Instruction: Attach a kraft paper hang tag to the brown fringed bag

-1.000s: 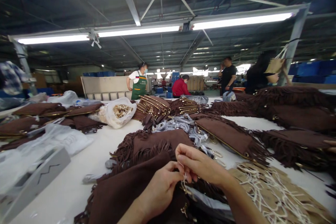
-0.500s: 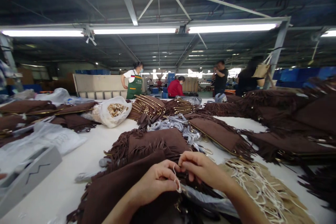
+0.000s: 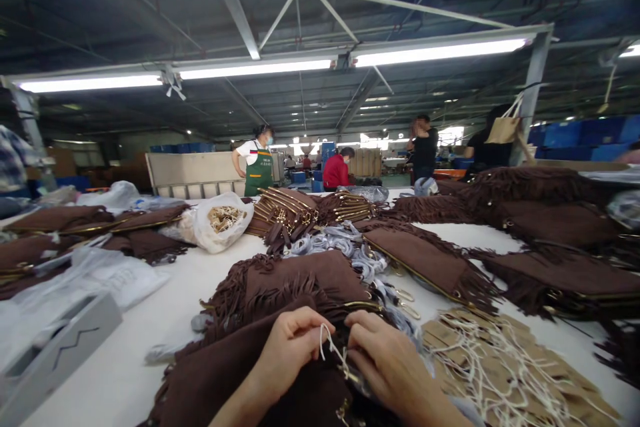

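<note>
My left hand (image 3: 290,350) is closed, pinching a looped white string (image 3: 330,341) between thumb and fingertips. The string runs down toward my right hand (image 3: 383,357), whose fingers are curled close by; what they grip is mostly hidden. Both hands are over a dark brown fringed bag (image 3: 225,360) lying in front of me, with gold metal hardware (image 3: 343,408) at its lower side. Another brown fringed bag (image 3: 305,277) lies just behind it. Brown paper tags (image 3: 450,340) with white strings lie in a heap right of my right hand.
A grey box (image 3: 60,347) stands at the left on the white table (image 3: 145,323). Behind it is a plastic bag (image 3: 235,230) of strung tags. Wrapped straps (image 3: 330,240) and stacked brown bags (image 3: 560,227) lie farther back. A person in a green apron (image 3: 260,170) stands beyond the table.
My right hand has moved down and slightly away from the left fingertips. The white string now stretches between the hands, and the view has shifted slightly.
</note>
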`<action>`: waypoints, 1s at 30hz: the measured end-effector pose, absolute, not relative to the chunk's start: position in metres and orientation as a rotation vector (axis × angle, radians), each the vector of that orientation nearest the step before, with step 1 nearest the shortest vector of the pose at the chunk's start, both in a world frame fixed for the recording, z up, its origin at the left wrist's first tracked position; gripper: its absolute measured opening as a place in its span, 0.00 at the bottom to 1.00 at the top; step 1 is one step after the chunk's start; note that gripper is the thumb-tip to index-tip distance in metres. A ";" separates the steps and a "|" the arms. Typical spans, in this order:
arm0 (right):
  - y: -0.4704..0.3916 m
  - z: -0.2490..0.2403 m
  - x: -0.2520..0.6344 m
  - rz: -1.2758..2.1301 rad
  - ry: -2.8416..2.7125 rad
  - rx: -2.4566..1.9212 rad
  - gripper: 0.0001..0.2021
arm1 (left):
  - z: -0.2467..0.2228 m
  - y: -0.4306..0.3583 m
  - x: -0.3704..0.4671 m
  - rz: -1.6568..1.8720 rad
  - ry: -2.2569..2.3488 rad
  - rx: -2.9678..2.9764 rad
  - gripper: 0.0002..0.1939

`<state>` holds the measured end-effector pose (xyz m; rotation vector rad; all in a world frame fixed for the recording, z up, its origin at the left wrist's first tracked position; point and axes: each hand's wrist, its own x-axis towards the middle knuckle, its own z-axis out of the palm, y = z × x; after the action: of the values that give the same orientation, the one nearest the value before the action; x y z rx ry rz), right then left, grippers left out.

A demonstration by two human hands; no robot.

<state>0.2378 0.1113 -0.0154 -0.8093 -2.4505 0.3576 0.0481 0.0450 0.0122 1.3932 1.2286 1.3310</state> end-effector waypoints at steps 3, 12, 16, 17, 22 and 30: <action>0.109 -0.015 0.246 0.741 -2.164 -0.751 0.07 | 0.011 0.047 0.052 1.330 1.217 1.256 0.17; 0.103 -0.023 0.236 1.266 -2.002 -0.718 0.20 | 0.000 0.054 0.059 1.447 1.215 1.278 0.14; 0.098 -0.022 0.232 1.046 -2.015 -0.734 0.16 | 0.007 0.047 0.064 1.428 1.274 1.370 0.11; 0.097 -0.021 0.230 0.987 -2.017 -0.731 0.15 | 0.009 0.045 0.066 1.419 1.290 1.394 0.10; 0.094 -0.019 0.225 0.928 -1.987 -0.643 0.15 | 0.014 0.038 0.068 1.388 1.367 1.574 0.09; 0.097 -0.020 0.232 0.900 -1.993 -0.727 0.16 | 0.010 0.038 0.063 1.309 1.576 1.847 0.12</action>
<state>0.2322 0.0969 -0.0198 -0.7267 -1.9929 0.8997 0.0628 0.0376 0.0103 1.8470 1.5758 1.3087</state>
